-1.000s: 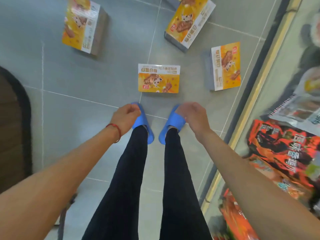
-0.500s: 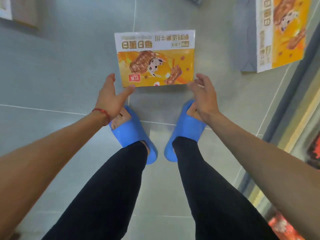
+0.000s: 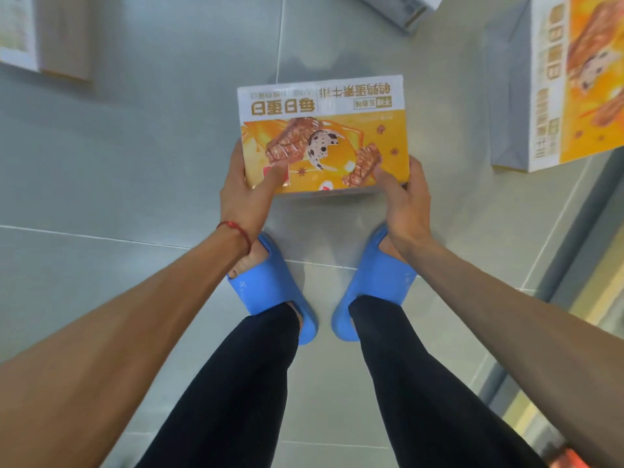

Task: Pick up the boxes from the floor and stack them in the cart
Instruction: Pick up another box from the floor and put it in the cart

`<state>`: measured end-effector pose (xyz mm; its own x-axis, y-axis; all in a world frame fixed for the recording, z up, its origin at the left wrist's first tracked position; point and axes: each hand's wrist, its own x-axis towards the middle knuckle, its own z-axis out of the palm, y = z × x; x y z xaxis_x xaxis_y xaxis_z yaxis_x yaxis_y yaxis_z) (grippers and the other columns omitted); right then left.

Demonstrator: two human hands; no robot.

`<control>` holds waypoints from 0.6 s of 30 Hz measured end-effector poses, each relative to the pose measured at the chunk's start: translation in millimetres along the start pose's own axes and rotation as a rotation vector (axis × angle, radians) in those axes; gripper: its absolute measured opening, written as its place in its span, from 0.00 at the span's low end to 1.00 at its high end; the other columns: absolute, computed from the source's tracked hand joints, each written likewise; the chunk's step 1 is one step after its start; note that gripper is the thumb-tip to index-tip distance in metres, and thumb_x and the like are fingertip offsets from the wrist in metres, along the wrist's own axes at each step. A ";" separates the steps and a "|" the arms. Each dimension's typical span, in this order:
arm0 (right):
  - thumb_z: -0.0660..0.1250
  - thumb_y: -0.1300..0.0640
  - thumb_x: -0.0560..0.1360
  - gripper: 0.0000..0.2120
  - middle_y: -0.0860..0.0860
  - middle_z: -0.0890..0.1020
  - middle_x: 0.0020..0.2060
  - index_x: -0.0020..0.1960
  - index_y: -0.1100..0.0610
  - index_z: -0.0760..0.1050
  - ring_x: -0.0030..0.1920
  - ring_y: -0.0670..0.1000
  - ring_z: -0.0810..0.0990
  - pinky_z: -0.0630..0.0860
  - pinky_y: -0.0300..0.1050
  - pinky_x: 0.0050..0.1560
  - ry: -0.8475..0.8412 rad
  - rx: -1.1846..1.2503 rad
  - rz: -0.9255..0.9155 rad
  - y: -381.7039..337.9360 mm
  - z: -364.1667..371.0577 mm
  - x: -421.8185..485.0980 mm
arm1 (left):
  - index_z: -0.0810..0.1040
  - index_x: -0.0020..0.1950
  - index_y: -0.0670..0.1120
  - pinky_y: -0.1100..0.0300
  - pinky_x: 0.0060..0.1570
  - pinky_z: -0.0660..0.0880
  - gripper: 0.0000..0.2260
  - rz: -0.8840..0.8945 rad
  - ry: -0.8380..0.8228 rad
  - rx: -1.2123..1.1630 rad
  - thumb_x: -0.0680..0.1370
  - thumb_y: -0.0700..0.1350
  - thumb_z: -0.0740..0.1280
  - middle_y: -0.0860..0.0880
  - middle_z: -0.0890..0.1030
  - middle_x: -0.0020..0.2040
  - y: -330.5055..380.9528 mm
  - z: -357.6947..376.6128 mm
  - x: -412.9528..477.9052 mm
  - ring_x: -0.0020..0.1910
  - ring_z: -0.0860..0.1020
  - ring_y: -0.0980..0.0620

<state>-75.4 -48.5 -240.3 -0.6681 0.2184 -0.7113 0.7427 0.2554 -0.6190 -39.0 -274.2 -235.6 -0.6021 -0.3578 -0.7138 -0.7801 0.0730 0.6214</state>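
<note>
Orange-and-white box (image 3: 324,136) sits in the middle of my feed, just beyond the toes of the blue slippers (image 3: 273,285), over the grey tiled floor (image 3: 101,163). Its printing reads upside down to me. Large gold characters 每日蛋白 run along the white band at the far edge, with 鹌鹑蛋素牛排 beside them. Below is an orange panel picturing brown meat pieces and a speckled egg. The long axis runs left to right across the frame, and the tops of the characters point toward the bottom.

The left hand (image 3: 250,194), with a red string bracelet (image 3: 236,229) on its wrist, grips the near left corner, thumb laid over the top face. The right hand (image 3: 405,201) grips the near right corner the same way. I cannot tell whether the box has left the tiles.

A second box (image 3: 557,79) with the same print lies at the upper right, its long axis running up and down the frame. A blurred box (image 3: 33,32) shows at the upper left.
</note>
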 end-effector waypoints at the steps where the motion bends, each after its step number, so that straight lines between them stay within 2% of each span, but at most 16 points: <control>1: 0.72 0.46 0.73 0.15 0.45 0.84 0.49 0.58 0.47 0.78 0.48 0.43 0.81 0.77 0.44 0.56 0.002 -0.012 0.010 -9.4 -3.4 -4.7 | 0.71 0.73 0.57 0.47 0.66 0.75 0.27 -0.001 -0.011 -0.012 0.75 0.56 0.72 0.56 0.82 0.62 7.1 -3.1 -7.3 0.62 0.80 0.54; 3: 0.75 0.42 0.72 0.16 0.46 0.81 0.46 0.53 0.51 0.77 0.43 0.42 0.78 0.73 0.39 0.47 0.008 -0.031 0.043 -25.4 -9.1 -10.2 | 0.72 0.72 0.57 0.51 0.65 0.75 0.23 -0.014 -0.023 -0.029 0.77 0.55 0.71 0.57 0.82 0.61 19.9 -8.3 -18.4 0.61 0.80 0.56; 6: 0.76 0.40 0.73 0.19 0.51 0.77 0.47 0.47 0.53 0.72 0.42 0.46 0.77 0.71 0.31 0.36 0.022 -0.068 0.110 -44.0 -11.1 -15.0 | 0.77 0.65 0.57 0.57 0.59 0.77 0.16 -0.062 0.008 -0.091 0.78 0.54 0.71 0.58 0.85 0.54 33.0 -12.5 -27.8 0.55 0.82 0.58; 8: 0.76 0.40 0.73 0.21 0.53 0.78 0.50 0.45 0.52 0.69 0.44 0.47 0.78 0.71 0.32 0.37 0.044 -0.124 0.117 -51.2 -7.3 -14.7 | 0.79 0.62 0.56 0.66 0.51 0.77 0.13 -0.076 0.045 -0.108 0.78 0.53 0.70 0.60 0.85 0.48 39.5 -11.0 -30.5 0.48 0.82 0.65; 10: 0.75 0.38 0.73 0.21 0.55 0.78 0.55 0.47 0.50 0.67 0.48 0.48 0.80 0.75 0.38 0.44 0.069 -0.145 0.094 -55.8 -1.2 -12.4 | 0.78 0.64 0.52 0.71 0.44 0.76 0.15 -0.070 0.069 -0.109 0.79 0.54 0.69 0.59 0.83 0.49 43.3 -8.7 -28.0 0.44 0.81 0.68; 12: 0.72 0.37 0.74 0.21 0.52 0.79 0.57 0.52 0.48 0.67 0.50 0.46 0.81 0.79 0.45 0.51 0.069 -0.141 0.048 -54.9 4.2 -7.5 | 0.73 0.70 0.52 0.64 0.53 0.79 0.25 -0.059 0.063 -0.131 0.76 0.61 0.68 0.54 0.82 0.59 45.6 -6.0 -20.3 0.52 0.81 0.64; 14: 0.69 0.38 0.78 0.18 0.43 0.81 0.53 0.61 0.43 0.66 0.48 0.39 0.82 0.78 0.41 0.51 0.056 -0.160 0.007 -53.2 7.8 -3.7 | 0.66 0.75 0.57 0.55 0.64 0.76 0.32 -0.070 0.061 -0.140 0.73 0.66 0.68 0.53 0.79 0.65 46.3 -5.5 -12.6 0.61 0.79 0.57; 16: 0.67 0.40 0.80 0.16 0.37 0.82 0.45 0.64 0.40 0.68 0.42 0.32 0.80 0.76 0.35 0.46 0.054 -0.162 0.005 -57.1 8.2 -1.0 | 0.67 0.72 0.60 0.49 0.64 0.76 0.30 -0.085 0.055 -0.138 0.72 0.66 0.69 0.55 0.80 0.62 46.0 -6.5 -5.9 0.60 0.80 0.54; 18: 0.68 0.39 0.79 0.20 0.36 0.81 0.45 0.68 0.42 0.70 0.46 0.36 0.81 0.77 0.39 0.52 0.024 -0.162 0.027 -62.4 8.8 -4.0 | 0.71 0.65 0.62 0.45 0.62 0.77 0.26 -0.101 0.054 -0.133 0.70 0.67 0.70 0.56 0.81 0.59 44.6 -11.6 -6.1 0.59 0.81 0.52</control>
<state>-118.7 -73.7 -201.8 -0.6506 0.2495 -0.7173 0.7443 0.3973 -0.5369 -68.2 -279.5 -199.8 -0.5087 -0.4063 -0.7590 -0.8048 -0.0886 0.5869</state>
